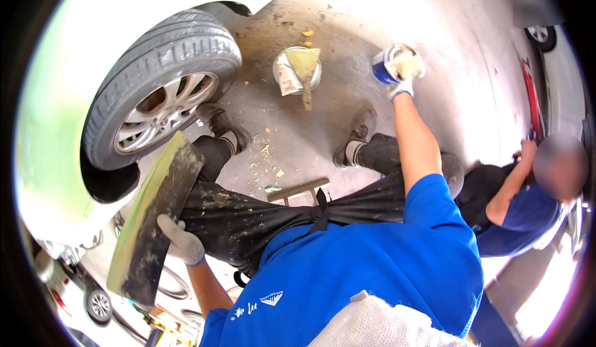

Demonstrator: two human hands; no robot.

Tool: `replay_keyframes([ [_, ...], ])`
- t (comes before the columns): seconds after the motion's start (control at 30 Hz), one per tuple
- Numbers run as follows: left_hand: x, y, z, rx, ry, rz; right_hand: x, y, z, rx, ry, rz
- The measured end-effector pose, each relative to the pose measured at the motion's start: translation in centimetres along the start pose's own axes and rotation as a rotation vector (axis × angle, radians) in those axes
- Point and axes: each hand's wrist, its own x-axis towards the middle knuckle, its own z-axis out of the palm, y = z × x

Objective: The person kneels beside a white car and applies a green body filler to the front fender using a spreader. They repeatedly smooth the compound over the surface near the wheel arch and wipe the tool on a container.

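A person in a blue short-sleeved shirt and a dark, putty-spattered apron sits low on a concrete floor, seen from above.

The left hand [180, 240], in a white knitted work glove, is closed around the lower edge of a long, flat, dark mixing board [152, 220] smeared with pale yellow-green filler. The board's surface looks rough and crusted, its filler edge smooth. It tilts up and away from the grip, toward a black rubber car tyre with a silver alloy wheel [160, 95] just beyond its far end. The left forearm rises from below, elbow bent.

The right arm stretches straight forward, fully extended. The right hand [405, 74], also gloved in white, wraps around the side of a small round blue metal can [385, 67] with an open pale top, holding it tipped above the floor.

To the left of that grip, well apart, a round metal tin [297, 69] stands on the concrete with a yellowed flat putty spreader [305, 71] resting across it. Dried filler crumbs dot the floor near the person's dark shoes [355, 135].

To the right, behind the outstretched arm, another person in blue [518, 207] crouches.
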Motion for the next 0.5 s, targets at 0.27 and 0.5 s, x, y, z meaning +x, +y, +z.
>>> replay_keyframes([
  [0.27,0.0,-0.5,-0.4,0.036,-0.031,-0.046,4.6,-5.5,-2.4,-0.178,0.192,0.076],
  [0.5,-0.4,1.2,-0.1,0.031,-0.042,-0.028,-3.9,-4.5,5.9,0.308,-0.169,0.062],
])
